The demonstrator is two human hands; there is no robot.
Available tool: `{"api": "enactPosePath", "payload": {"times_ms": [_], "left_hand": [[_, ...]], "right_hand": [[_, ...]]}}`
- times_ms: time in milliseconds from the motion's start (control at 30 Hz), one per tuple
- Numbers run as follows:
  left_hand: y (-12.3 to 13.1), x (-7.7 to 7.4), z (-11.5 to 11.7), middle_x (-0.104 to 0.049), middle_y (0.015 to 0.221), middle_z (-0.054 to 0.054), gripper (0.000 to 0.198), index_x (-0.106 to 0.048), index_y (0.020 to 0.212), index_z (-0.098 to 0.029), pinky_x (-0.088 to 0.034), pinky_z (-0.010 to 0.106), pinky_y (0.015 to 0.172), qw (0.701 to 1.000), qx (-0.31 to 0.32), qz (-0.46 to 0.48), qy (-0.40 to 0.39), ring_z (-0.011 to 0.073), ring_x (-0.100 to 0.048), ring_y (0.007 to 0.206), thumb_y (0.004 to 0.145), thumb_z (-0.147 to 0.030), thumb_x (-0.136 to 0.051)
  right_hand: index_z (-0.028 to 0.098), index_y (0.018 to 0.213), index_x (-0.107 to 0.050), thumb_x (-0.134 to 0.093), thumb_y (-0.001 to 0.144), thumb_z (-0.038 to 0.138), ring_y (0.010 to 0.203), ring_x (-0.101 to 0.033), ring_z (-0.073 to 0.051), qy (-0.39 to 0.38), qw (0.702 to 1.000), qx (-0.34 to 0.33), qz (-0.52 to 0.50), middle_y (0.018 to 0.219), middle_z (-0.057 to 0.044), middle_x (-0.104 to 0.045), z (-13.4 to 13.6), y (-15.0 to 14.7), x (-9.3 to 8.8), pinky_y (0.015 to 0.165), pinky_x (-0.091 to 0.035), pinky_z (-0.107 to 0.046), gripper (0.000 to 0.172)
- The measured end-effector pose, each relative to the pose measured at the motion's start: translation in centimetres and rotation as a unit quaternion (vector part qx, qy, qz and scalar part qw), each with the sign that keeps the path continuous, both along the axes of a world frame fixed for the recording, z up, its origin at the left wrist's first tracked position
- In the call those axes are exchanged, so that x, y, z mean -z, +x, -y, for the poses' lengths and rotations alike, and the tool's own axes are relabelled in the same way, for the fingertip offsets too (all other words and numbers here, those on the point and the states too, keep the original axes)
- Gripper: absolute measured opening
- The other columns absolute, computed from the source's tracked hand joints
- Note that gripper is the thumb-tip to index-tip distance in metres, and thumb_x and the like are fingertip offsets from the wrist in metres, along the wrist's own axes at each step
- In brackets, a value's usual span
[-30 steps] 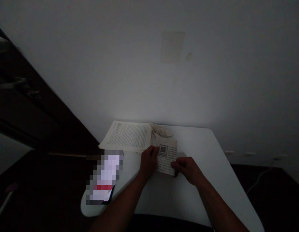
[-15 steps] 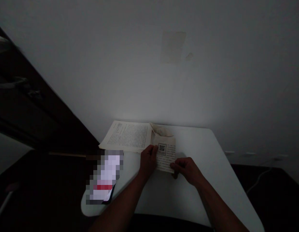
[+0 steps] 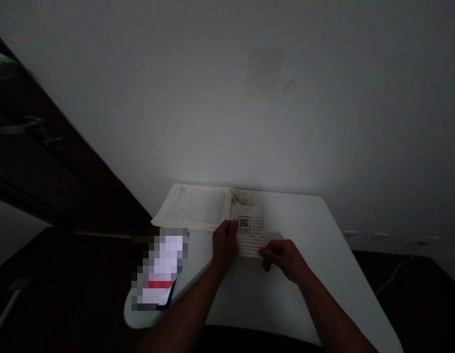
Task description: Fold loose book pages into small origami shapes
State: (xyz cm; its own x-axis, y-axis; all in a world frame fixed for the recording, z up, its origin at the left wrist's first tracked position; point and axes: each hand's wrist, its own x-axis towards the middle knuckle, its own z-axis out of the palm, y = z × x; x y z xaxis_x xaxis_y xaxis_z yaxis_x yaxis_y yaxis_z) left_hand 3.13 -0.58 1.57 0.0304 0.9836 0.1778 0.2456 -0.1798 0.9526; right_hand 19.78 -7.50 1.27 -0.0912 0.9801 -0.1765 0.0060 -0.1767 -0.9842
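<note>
An open book (image 3: 198, 206) with printed text lies at the back of the white table. Its right side carries a folded page (image 3: 253, 238) with a square code and lines of print, doubled over toward me. Behind the fold, a creased flap of paper (image 3: 245, 197) stands slightly raised. My left hand (image 3: 225, 242) is closed at the left edge of the folded page, thumb along the paper beside the code. At the page's lower right corner, my right hand (image 3: 280, 255) pinches the paper between thumb and finger.
A phone (image 3: 163, 267) with a lit, blurred screen lies on the left part of the table (image 3: 308, 220). Behind the table rises a pale wall (image 3: 212, 122). A dark door (image 3: 58, 147) stands at left, and a cable (image 3: 394, 269) hangs at right.
The folded page has shifted slightly up and left, and its lower edge sits a little farther from me. Both hands stay nearly in place.
</note>
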Motion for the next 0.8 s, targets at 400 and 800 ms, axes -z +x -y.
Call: {"api": "enactPosePath", "payload": {"times_ms": [400, 800], "left_hand": [[-0.1, 0.4, 0.0, -0.047, 0.056, -0.004, 0.035, -0.050, 0.064, -0.016, -0.034, 0.020, 0.052, 1.000, -0.017, 0.005, 0.005, 0.0114, -0.045, 0.056, 0.085, -0.044, -0.043], [0.1, 0.6, 0.5, -0.039, 0.049, -0.008, 0.035, -0.040, 0.063, -0.019, -0.032, 0.018, 0.040, 0.991, 0.065, 0.113, -0.042, 0.0079, -0.040, 0.041, 0.083, -0.047, -0.047]], "right_hand": [[0.016, 0.061, -0.061, -0.064, 0.073, 0.043, 0.047, -0.058, -0.012, 0.007, 1.000, -0.007, 0.024, 0.053, -0.001, -0.065, 0.0, 0.2, 0.2, 0.051, -0.045, -0.024, 0.030], [0.016, 0.071, -0.064, -0.064, 0.074, 0.041, 0.054, -0.060, -0.013, 0.055, 0.990, 0.128, -0.023, 0.059, -0.001, -0.066, -0.4, 1.3, 0.2, 0.058, -0.046, -0.026, 0.026]]}}
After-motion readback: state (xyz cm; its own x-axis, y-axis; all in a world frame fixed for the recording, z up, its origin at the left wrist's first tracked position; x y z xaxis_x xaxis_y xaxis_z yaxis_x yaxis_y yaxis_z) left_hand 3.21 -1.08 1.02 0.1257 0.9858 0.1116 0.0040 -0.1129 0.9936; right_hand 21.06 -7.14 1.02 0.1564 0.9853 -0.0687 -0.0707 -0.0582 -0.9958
